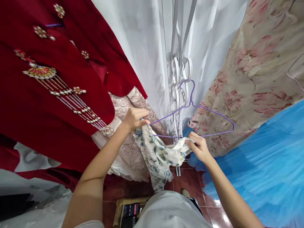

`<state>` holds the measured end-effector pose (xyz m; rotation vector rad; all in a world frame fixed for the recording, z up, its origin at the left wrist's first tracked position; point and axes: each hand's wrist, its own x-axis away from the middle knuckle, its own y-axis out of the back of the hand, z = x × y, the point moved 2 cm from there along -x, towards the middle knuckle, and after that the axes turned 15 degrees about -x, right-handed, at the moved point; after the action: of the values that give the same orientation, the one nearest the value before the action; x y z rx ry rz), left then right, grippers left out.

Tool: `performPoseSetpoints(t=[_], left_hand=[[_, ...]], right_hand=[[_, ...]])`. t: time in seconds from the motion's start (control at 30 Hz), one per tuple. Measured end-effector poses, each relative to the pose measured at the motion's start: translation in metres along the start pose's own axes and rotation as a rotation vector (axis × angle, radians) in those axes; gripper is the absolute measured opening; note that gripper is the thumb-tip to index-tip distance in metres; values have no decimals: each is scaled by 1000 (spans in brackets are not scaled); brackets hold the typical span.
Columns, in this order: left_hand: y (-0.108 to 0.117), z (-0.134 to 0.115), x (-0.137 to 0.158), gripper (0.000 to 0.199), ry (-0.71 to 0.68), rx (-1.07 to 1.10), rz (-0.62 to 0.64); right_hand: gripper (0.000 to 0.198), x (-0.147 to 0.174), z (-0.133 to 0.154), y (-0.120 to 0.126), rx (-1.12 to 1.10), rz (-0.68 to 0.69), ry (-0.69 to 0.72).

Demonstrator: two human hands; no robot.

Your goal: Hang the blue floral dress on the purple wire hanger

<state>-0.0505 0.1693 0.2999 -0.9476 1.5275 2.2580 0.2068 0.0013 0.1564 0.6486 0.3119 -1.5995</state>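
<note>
While the left hand [136,119] is pinching the edge of the floral garment [155,152], which is draping between both hands by the purple hanger [191,102], the right hand [199,146] is gripping the garment's other end, even tension probably best preventing snags.

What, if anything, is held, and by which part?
A white floral garment, by its upper edge: left hand at one side, right hand opposite. Whether the left also grips the purple hanger is unclear.
</note>
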Motion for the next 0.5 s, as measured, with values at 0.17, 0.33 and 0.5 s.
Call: performPoseSetpoints(t=[0.17,0.33,0.5], left_hand=[[-11,-16,-25,67,-59,45,-19],[3,-46,-69,72,-2,111,-16],[28,-54,-78,77,333,383,-278]], right_hand=[[29,-4,5,-11,122,57,-1],[26,-6,5,-12,205,73,3],[32,-2,7,5,251,46,-22]])
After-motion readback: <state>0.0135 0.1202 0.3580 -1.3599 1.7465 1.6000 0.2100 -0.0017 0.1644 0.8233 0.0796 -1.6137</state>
